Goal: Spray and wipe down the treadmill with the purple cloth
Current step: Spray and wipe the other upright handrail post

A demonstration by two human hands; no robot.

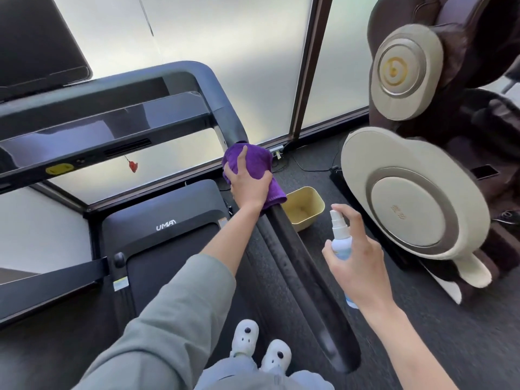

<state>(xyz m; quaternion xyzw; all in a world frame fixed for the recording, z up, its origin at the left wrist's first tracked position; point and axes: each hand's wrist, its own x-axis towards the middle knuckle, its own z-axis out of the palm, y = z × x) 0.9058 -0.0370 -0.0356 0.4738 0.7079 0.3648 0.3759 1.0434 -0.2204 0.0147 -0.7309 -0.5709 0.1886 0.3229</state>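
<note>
You are standing on the treadmill (157, 249), a black machine whose belt runs toward a frosted window, with its console bar crossing the upper left of the view. To your right stands a brown and beige massage chair (416, 192), well apart from the treadmill on the dark floor. The treadmill's right handrail (298, 266) is a long dark padded bar that slopes from near your feet up to the console frame. On the floor between that handrail and the massage chair sits a small yellow bin (305, 211), close beside the rail. The purple cloth (254, 161) is draped over the upper stretch of the right handrail, near where the rail meets the upright. Your left hand (249, 184) lies on top of the cloth, fingers curled round it and pressing it onto the rail. Your right hand (357, 271) is clamped on a white and blue spray bottle (340, 237), held upright just to the right of the handrail, with the index finger arched over the nozzle.
</note>
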